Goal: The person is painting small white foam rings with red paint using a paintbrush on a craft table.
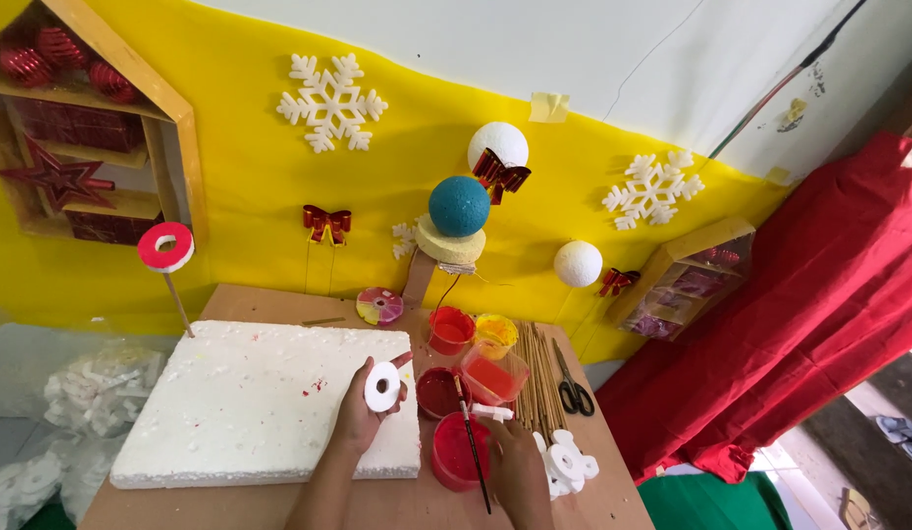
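Left hand [363, 412] pinches a white ring [382, 387] over the foam slab [250, 402]; right hand [510, 456] grips a brush [471, 442] near red cups [454, 453] at the table's right

paint pots [454, 393] crowd right, foam slab [250, 402] (left) bare

At lower centre of the frame our left hand [363, 412] holds a white foam ring [382, 386] over the white foam slab [250, 402]; our right hand [515, 461] grips a thin black paintbrush [471, 442] above the red paint cups [454, 451].
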